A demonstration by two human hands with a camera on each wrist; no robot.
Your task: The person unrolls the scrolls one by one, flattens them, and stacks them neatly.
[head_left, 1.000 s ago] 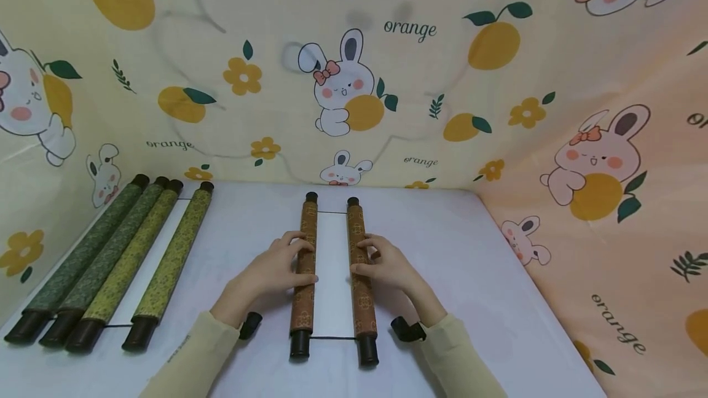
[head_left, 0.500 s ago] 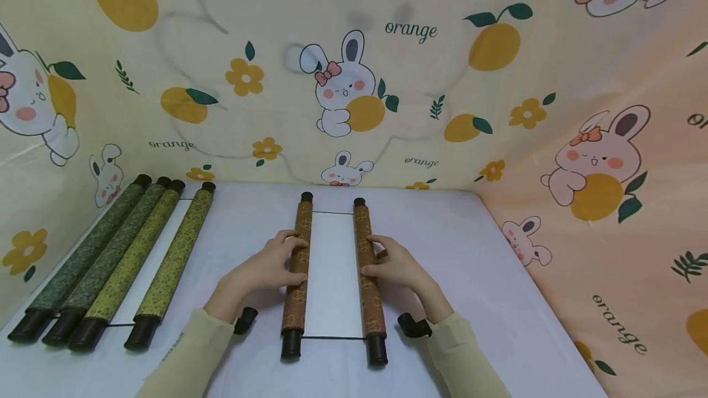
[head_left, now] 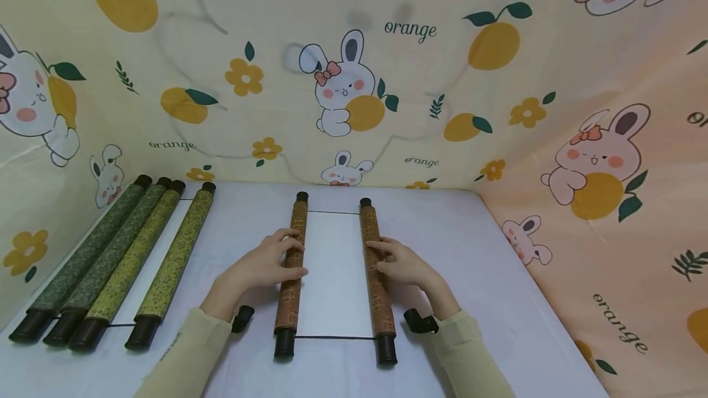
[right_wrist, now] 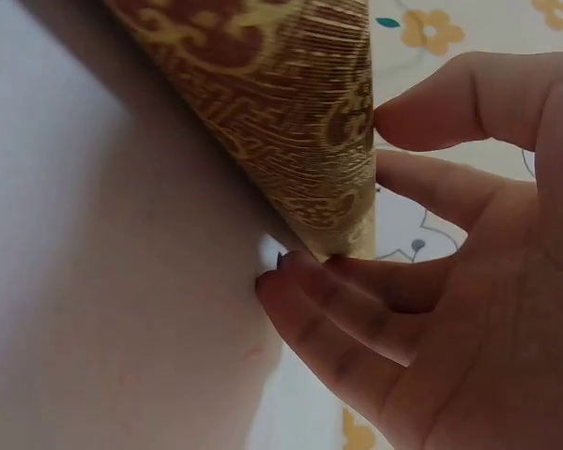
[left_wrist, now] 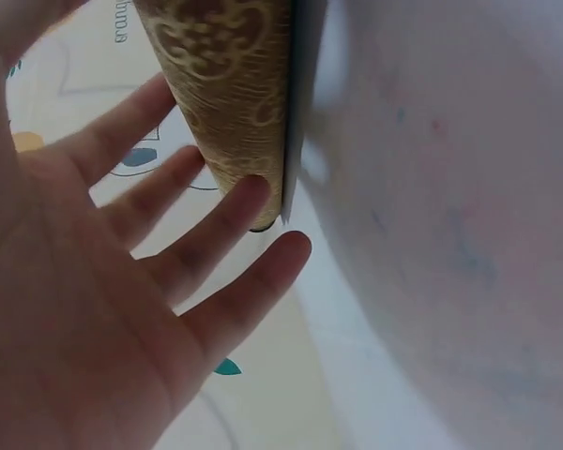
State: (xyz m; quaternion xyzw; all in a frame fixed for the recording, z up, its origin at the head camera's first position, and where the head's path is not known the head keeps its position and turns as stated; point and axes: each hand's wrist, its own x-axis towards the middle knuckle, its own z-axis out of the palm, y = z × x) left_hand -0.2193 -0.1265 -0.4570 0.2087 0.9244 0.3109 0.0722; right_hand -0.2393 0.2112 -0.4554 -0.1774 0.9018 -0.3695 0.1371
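Observation:
A brown patterned scroll [head_left: 379, 287] lies partly unrolled on the table, with blank white paper [head_left: 334, 275] between its two rollers. My left hand [head_left: 268, 261] holds the left roller, its thumb and fingers over the top. In the left wrist view, the fingers of the left hand [left_wrist: 150, 272] are spread along that roller [left_wrist: 235, 103]. On the other side, my right hand [head_left: 406, 264] holds the right roller. The right wrist view has thumb and fingertips of the right hand [right_wrist: 469, 234] against the gold-patterned roller [right_wrist: 291, 122], lower fingers bent near its underside.
At the left lie a green scroll [head_left: 91, 257], rolled up, and a yellow-green scroll [head_left: 176, 253] opened by a narrow strip. All rest on a white tabletop [head_left: 459, 232]. A printed cloth [head_left: 265, 29] with rabbits and oranges rises behind and at both sides.
Both hands have moved apart, the left one leftward and the right one rightward. The brown scroll's rollers moved with them, and the white strip between has widened.

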